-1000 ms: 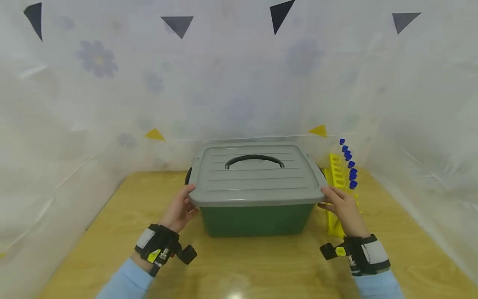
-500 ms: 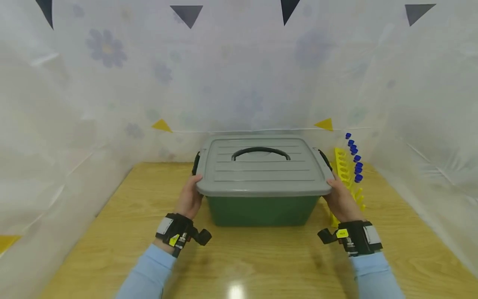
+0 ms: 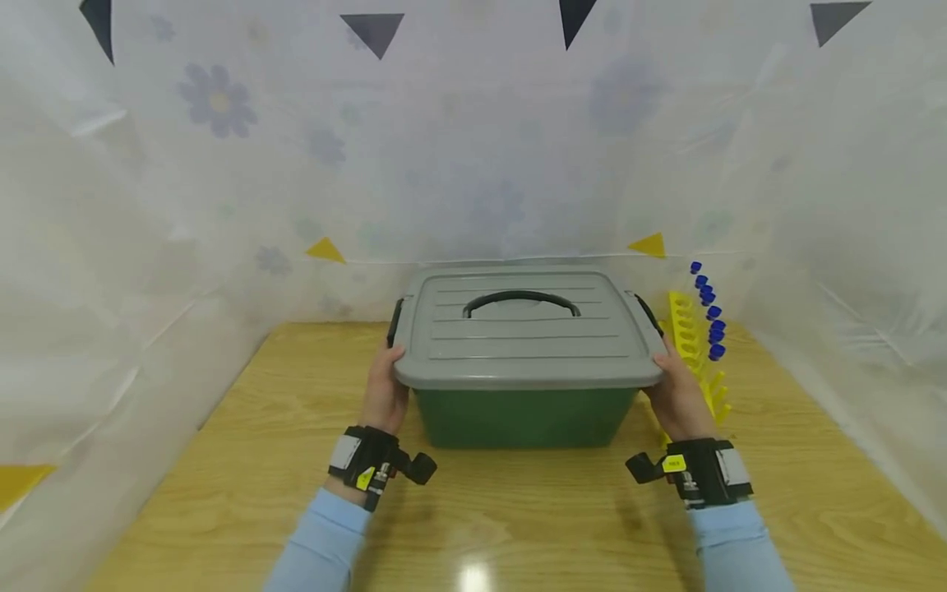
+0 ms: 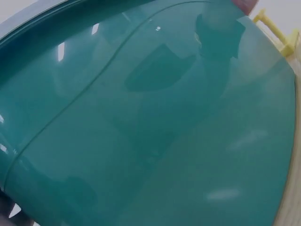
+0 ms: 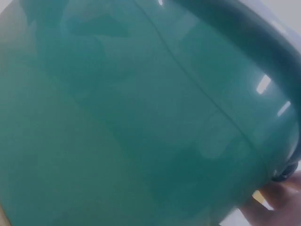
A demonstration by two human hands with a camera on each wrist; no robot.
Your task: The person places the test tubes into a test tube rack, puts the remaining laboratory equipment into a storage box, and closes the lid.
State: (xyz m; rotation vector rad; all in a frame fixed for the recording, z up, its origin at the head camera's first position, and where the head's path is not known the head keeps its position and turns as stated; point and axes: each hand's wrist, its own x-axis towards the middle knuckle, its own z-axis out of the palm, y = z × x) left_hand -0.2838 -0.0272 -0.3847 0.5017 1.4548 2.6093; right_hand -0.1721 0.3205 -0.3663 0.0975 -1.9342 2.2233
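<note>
A green storage box [image 3: 521, 419] with a grey lid [image 3: 518, 349] sits on the wooden table in the head view. My left hand [image 3: 383, 395] grips its front left corner, thumb on the lid's rim and the other fingers hidden behind the side. At the front right corner my right hand [image 3: 675, 401] holds it likewise, thumb on the rim. A black carry handle [image 3: 521, 296] arches over the lid. Black side latches [image 3: 395, 322] flank it. Green wall fills both wrist views; fingers [image 5: 273, 207] curl by the edge in the right one.
Close behind my right hand stands a yellow rack [image 3: 690, 335], with a row of blue caps [image 3: 717, 329] beside it. The wooden table [image 3: 473, 510] stretches in front of the box. A pale flowered sheet [image 3: 473, 164] hangs behind and at both sides.
Both hands have slid from touching the lid's front corners to a fuller grip a little farther along the sides. The head view has shifted slightly, moving the scene up and right.
</note>
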